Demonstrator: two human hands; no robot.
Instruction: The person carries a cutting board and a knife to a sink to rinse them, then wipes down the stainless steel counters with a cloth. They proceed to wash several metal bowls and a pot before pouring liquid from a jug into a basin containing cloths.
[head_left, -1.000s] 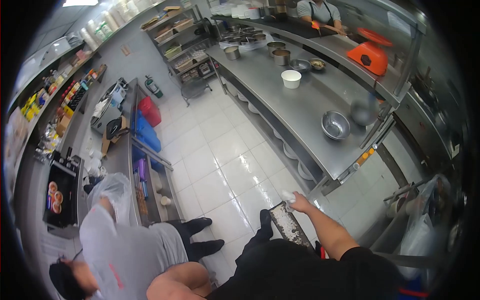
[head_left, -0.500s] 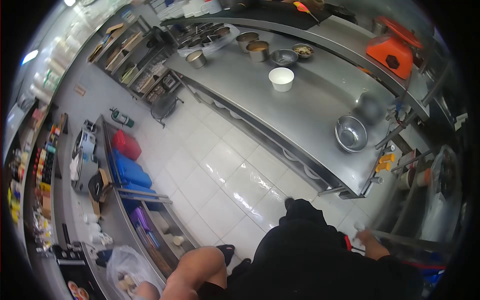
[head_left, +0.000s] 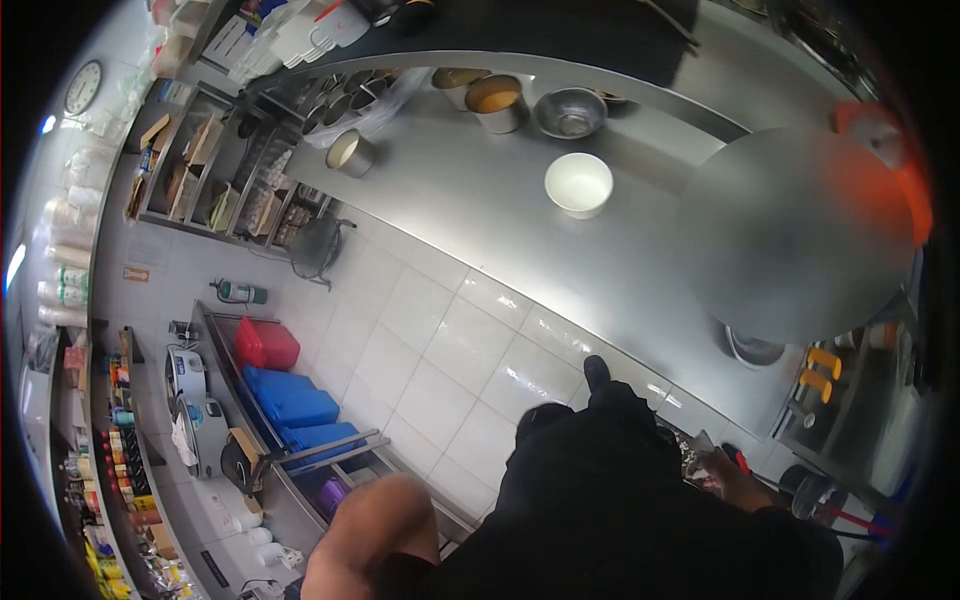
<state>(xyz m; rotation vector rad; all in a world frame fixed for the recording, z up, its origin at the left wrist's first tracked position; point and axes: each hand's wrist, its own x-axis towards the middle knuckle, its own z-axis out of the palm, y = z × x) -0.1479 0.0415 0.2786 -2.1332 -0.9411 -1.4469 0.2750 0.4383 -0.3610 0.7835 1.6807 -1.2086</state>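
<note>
At the lower right, my right hand (head_left: 722, 478) is low beside my black clothing, its fingers curled round something pale and greyish (head_left: 703, 441) that I cannot make out. Speckled, light and dark stuff shows just beside these fingers. My left arm (head_left: 375, 530) is bent at the lower left, and its hand is out of view. Ahead, on the steel table (head_left: 500, 220), stand a white tub (head_left: 579, 186), a steel bowl (head_left: 570, 114), a pot with orange-brown contents (head_left: 496, 104) and a smaller pot with pale contents (head_left: 350, 154).
A large blurred grey patch (head_left: 800, 235) hides the table's right part and some of the orange scale (head_left: 910, 200). Another steel bowl (head_left: 755, 348) shows below it. Blue bins (head_left: 290, 398), a red bin (head_left: 268, 343) and a stool (head_left: 316, 248) stand on the left.
The view has shifted, and the white tub appears larger and nearer. My right hand shows more sharply, with something pale in it. The grey blur has grown over the scale.
</note>
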